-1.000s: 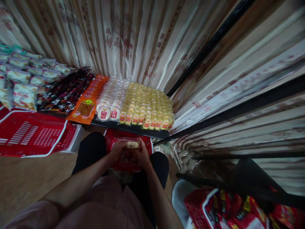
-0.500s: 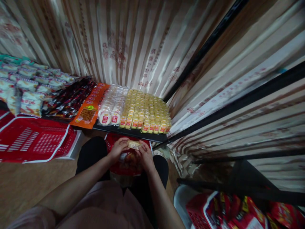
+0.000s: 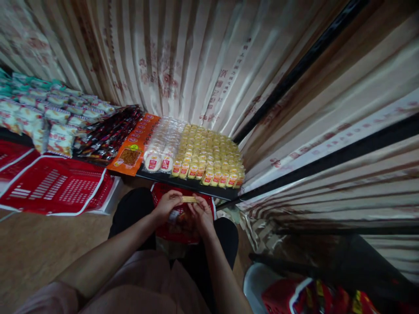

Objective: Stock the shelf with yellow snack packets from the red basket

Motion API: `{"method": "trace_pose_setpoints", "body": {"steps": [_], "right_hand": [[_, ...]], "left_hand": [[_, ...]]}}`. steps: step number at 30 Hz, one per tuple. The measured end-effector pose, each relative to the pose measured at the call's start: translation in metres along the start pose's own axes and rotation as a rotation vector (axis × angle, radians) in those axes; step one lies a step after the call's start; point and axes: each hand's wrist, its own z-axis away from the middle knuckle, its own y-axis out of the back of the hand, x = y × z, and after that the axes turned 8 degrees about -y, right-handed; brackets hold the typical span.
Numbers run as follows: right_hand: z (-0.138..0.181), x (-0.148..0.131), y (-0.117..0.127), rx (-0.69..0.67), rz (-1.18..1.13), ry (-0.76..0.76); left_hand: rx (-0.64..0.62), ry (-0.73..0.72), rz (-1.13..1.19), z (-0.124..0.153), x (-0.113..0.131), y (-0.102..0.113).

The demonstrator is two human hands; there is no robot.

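My left hand (image 3: 167, 204) and my right hand (image 3: 202, 213) are together in front of me, both pinched on a small yellow snack packet (image 3: 189, 199) held level between them. They hover over a red basket (image 3: 185, 222) that sits between my knees and holds more packets. Just beyond lies a dark shelf (image 3: 193, 185) packed with rows of the same yellow packets (image 3: 211, 157), with round white packets (image 3: 160, 150) to their left.
Further left on the shelf lie orange packs (image 3: 132, 146), dark red packets (image 3: 108, 133) and pale bagged snacks (image 3: 39, 113). A red basket (image 3: 55, 187) lies on the floor at left. Another red basket with red bags (image 3: 314, 298) is at lower right. Striped curtains hang behind.
My hands have risen slightly with the yellow packet, which now lies flat and thin between the fingertips. The view has shifted a little to the left.
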Motion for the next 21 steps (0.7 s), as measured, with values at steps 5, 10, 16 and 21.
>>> {"method": "trace_pose_setpoints", "body": {"steps": [5,10,16,21], "right_hand": [[0.002,-0.002,-0.006,-0.002,-0.018,-0.006],[0.0,-0.004,-0.002,0.071,0.011,0.057],[-0.007,-0.01,0.005,0.031,0.041,0.114],[-0.013,-0.018,0.005,-0.009,0.166,0.173]], "left_hand": [[-0.046,-0.072,-0.1,-0.001,0.0,0.005],[-0.09,-0.192,-0.169,-0.004,-0.002,-0.003],[-0.101,-0.156,-0.204,0.001,-0.001,-0.01],[-0.049,-0.068,-0.233,-0.003,-0.003,-0.014]]}}
